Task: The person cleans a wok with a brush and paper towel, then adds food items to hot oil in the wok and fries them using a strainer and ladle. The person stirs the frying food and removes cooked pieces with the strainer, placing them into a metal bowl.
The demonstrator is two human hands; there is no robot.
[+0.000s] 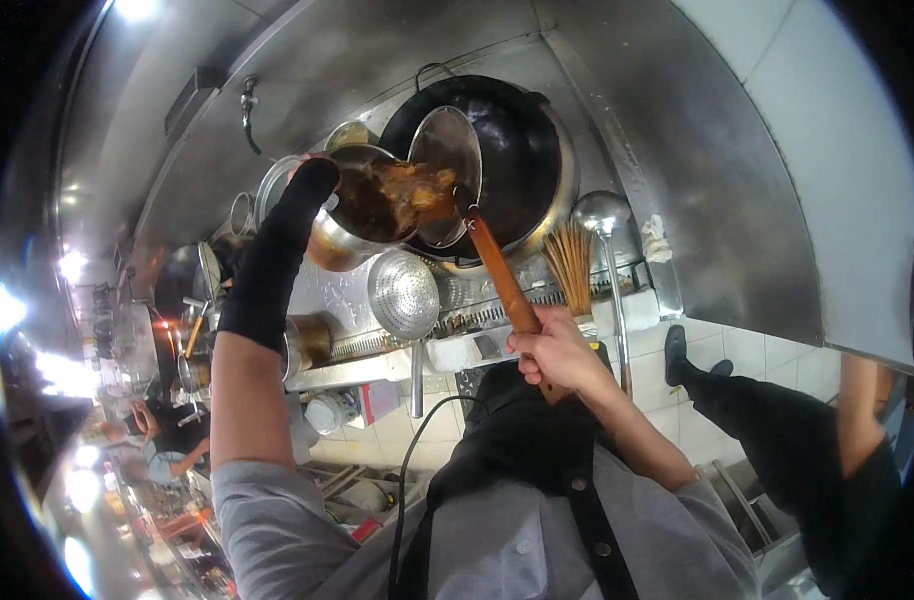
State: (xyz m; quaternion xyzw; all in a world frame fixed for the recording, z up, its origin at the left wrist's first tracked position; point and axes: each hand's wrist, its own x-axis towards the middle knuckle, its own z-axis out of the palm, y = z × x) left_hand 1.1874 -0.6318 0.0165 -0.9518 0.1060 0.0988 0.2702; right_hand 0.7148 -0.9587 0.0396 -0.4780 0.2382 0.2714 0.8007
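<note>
My left hand (318, 176), in a black sleeve, grips the rim of a steel pot (344, 251). The pot tilts to the right. Dark brown liquid and brown chunks of food (419, 191) are at its lip, passing over a round wire-mesh strainer (445, 135). My right hand (558, 349) is closed around the strainer's wooden handle (502, 274). The strainer is held tilted above a large black wok (520, 150). I cannot tell how much food lies in the mesh, as the pour covers part of it.
A perforated skimmer (404, 296) lies on the steel range in front of the pot. Right of the wok are a bamboo wok brush (568, 259) and a long-handled ladle (603, 214). A tap (249, 101) juts from the back wall. Another person's leg (757, 420) is close on the right.
</note>
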